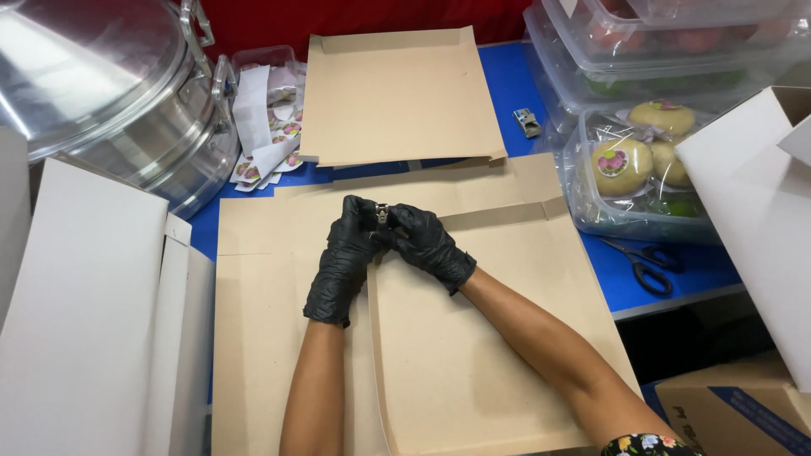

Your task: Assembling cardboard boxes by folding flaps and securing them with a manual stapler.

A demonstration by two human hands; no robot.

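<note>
Both my hands wear black gloves and meet over a flat brown cardboard sheet (473, 355) on the blue table (667, 287). My left hand (346, 253) and my right hand (427, 241) together pinch a small metal object (382, 216), which looks like a clip, at the top edge of the sheet. A second brown cardboard sheet (253, 338) lies under the first. A third folded cardboard piece (397, 93) lies farther back.
A large steel steamer pot (110, 93) stands at the back left. White boxes (84, 321) sit at left and right (760, 211). Sticker strips (270, 118), a small metal clip (528, 122), black scissors (646, 263) and clear tubs of wrapped fruit (634, 169) lie around.
</note>
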